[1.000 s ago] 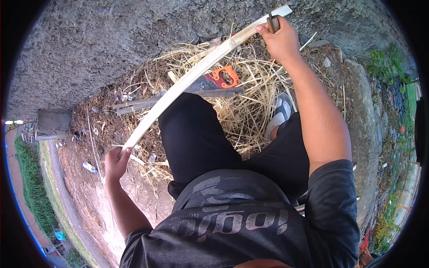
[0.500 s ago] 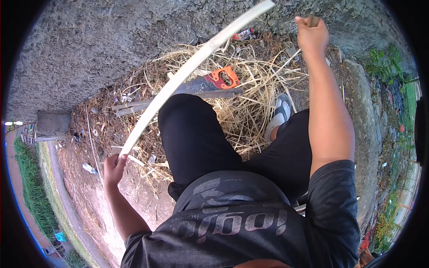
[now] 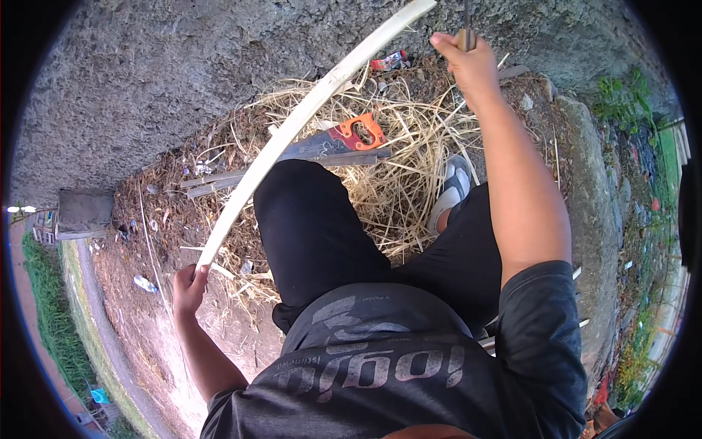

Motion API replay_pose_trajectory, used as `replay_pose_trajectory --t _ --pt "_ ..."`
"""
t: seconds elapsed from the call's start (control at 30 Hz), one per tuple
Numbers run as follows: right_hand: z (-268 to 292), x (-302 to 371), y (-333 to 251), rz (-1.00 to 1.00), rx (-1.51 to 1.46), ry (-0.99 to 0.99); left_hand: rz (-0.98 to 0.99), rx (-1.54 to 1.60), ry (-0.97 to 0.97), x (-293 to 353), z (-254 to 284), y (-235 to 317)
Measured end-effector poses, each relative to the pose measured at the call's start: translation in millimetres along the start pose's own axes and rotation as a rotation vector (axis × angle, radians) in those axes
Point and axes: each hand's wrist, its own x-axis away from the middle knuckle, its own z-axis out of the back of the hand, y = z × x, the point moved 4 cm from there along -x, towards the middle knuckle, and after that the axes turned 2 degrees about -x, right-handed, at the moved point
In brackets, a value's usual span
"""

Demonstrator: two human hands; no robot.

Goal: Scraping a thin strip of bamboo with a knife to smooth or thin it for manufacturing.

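Note:
My left hand (image 3: pixel 189 291) is closed round the lower end of a long, pale split bamboo strip (image 3: pixel 303 117). The strip slants up and to the right over my knee, its far end in front of the grey wall. In my right hand (image 3: pixel 472 66) is a knife (image 3: pixel 466 39) with a wooden handle. Its thin dark blade, seen nearly edge-on, points away from me and runs out of the picture's top. A gap lies between the knife and the strip's far end.
A handsaw (image 3: pixel 340 140) with an orange handle lies by dark wooden slats (image 3: pixel 219 179). Shavings (image 3: pixel 395 197) cover the ground around my sandalled foot (image 3: pixel 455 190). A rough wall (image 3: pixel 183 80) rises ahead; a crushed plastic bottle (image 3: pixel 145 284) lies at left.
My right hand has moved left, closer to the strip's far end, and the knife blade now shows upright. The strip's far end has shifted slightly left; my left hand keeps its hold.

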Motion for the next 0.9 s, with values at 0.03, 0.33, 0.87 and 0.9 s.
replay_pose_trajectory --t 0.03,0.33,0.87,0.9 --pt "-4.3 1.3 1.3 0.014 -0.03 -0.012 -0.02 -0.021 0.0 0.1 -0.4 1.5" --pt "-5.4 5.1 3.0 -0.134 -0.185 -0.048 -0.028 -0.036 -0.026 -4.1 -3.0 12.7" --pt "37.3 -15.1 11.3 -0.039 0.17 0.249 0.093 0.009 0.003 0.1 27.2 -41.9" --pt "54.3 -24.7 21.8 -0.041 0.158 0.288 0.111 0.026 0.004 1.7 28.5 -47.8"
